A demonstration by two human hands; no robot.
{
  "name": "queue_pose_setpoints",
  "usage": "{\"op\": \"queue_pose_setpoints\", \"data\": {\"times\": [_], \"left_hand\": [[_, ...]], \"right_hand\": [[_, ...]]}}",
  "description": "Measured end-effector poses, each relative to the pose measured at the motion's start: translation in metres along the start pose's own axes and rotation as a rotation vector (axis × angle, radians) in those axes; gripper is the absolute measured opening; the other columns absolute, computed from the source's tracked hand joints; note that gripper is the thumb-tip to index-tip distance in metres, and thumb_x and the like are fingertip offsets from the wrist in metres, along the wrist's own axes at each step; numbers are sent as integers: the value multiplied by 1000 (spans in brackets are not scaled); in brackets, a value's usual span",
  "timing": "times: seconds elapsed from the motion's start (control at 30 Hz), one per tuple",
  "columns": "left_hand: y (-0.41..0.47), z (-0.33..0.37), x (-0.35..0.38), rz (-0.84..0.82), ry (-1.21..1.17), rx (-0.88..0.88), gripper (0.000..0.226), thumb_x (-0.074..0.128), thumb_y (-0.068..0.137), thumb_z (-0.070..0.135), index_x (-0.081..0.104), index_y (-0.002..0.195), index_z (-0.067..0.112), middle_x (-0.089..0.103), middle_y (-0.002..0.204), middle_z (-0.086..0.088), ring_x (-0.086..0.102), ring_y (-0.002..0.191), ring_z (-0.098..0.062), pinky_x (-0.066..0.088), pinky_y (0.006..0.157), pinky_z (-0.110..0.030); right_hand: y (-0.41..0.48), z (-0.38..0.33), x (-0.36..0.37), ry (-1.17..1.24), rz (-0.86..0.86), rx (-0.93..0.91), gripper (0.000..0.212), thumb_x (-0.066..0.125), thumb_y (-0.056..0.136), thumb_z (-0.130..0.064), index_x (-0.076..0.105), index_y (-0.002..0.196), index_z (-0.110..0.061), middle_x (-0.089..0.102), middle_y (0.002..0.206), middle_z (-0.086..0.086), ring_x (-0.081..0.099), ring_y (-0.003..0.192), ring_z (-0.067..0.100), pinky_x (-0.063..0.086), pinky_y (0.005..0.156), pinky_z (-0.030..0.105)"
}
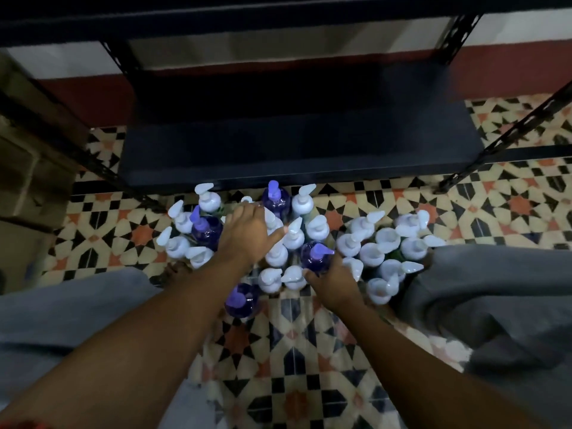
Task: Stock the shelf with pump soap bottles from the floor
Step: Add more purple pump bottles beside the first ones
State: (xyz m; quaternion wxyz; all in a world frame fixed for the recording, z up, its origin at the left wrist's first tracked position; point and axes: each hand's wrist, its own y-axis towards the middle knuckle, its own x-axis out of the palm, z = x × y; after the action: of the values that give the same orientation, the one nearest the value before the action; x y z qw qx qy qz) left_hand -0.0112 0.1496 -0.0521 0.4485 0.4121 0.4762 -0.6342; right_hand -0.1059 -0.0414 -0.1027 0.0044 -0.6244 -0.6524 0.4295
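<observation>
Right grip (332,280) is wrapped round the body of a translucent purple plastic pump bottle (314,255), thumb and fingers curled on its rounded sides. The bottle stands upright on the floor, long axis vertical, its glossy purple nozzle aimed to the right. Right forearm comes up from below, wrist bent slightly inward. Over to the left grip (247,233): palm down, knuckles arched over the middle of the cluster, thumb stretched rightward against a white pump head. The fingertips dip out of sight behind the hand, so whether it has anything cannot be told. Left forearm runs long and straight from the lower left corner. All around, opaque white plastic pump bottles (383,249) stand upright and packed close, smooth beak-shaped nozzles fanning every which way, with three more purple ones among them. They sit on a star-patterned tile floor (309,366) in cream, black and orange, just in front of the matte black metal shelf (294,150) with its perforated uprights. Grey cloth-covered knees (495,305) flank the bottles.
</observation>
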Motion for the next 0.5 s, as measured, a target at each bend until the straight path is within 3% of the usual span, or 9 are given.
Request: {"op": "queue_pose_setpoints", "data": {"times": [0.13, 0.27, 0.5], "left_hand": [[26, -4, 14, -54, -10, -9, 80, 45, 94, 67, 45, 145, 6, 47, 149, -14, 31, 145, -32, 25, 120, -42], [51, -4, 18, -45, 0, -32, 83, 48, 93, 68, 45, 145, 3, 50, 146, -17, 37, 140, -34, 27, 117, -41], [86, -4, 27, -133, -104, -179, 77, 66, 77, 73, 55, 131, 18, 59, 133, -10, 48, 125, -36, 42, 101, -44]], "right_hand": [[12, 5, 10, 24, 30, 73, 92, 55, 71, -74, 38, 142, -18, 63, 127, 13, 62, 115, 37, 52, 95, 50], [19, 10, 19, 66, 52, 100, 80, 65, 87, -61, 34, 147, -17, 62, 132, 14, 61, 117, 37, 51, 93, 45], [31, 17, 27, 103, 84, 115, 77, 70, 84, -57, 40, 143, -17, 66, 124, 5, 64, 110, 31, 48, 82, 36]]}}
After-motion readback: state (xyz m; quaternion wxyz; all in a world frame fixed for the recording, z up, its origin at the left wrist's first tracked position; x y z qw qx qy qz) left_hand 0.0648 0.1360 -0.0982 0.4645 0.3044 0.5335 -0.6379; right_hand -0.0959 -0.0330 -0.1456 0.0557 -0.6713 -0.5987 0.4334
